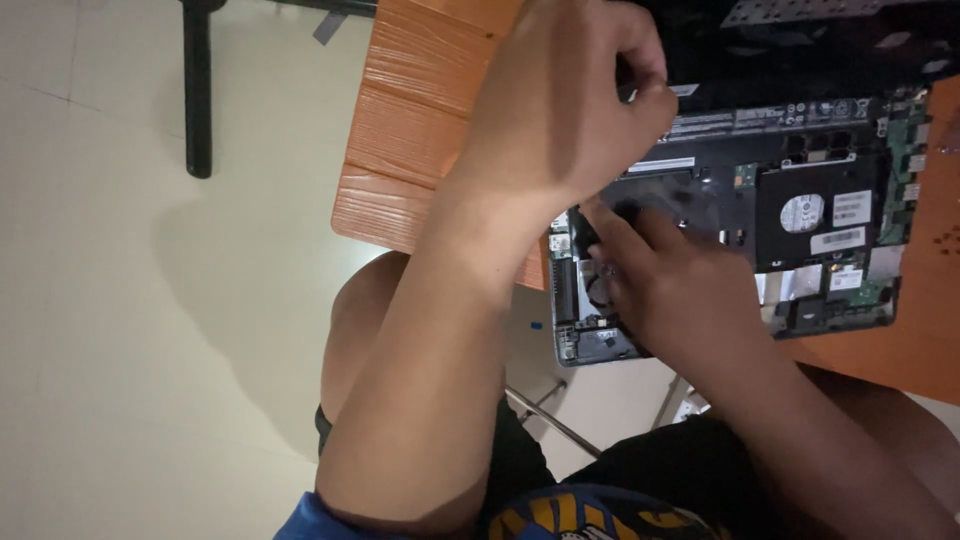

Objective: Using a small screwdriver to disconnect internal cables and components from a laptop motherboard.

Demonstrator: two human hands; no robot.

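One opened laptop [760,190] lies bottom-up on the orange wood-grain worktop [410,130], its cover off and its insides bare, at the worktop's near edge just in front of the person. Inside it sits one black square drive [815,215] carrying three white labels: a round one at its middle, a small rectangle to the right of that, and a longer strip below. A further long white strip label runs along the black bar [770,118] above the drive, and a green circuit board [905,170] edges the right side. The left hand [560,110] is curled shut in a loose fist over the laptop's upper left part, knuckles up, fingertips pinched together; what they pinch is hidden. The right hand [665,290] lies palm down on the lower left corner of the laptop, fingers bent and pressing at the dark fan area; whether it grips anything cannot be told. Both forearms reach in from below. One black stand leg [197,90] rises from the pale floor at upper left
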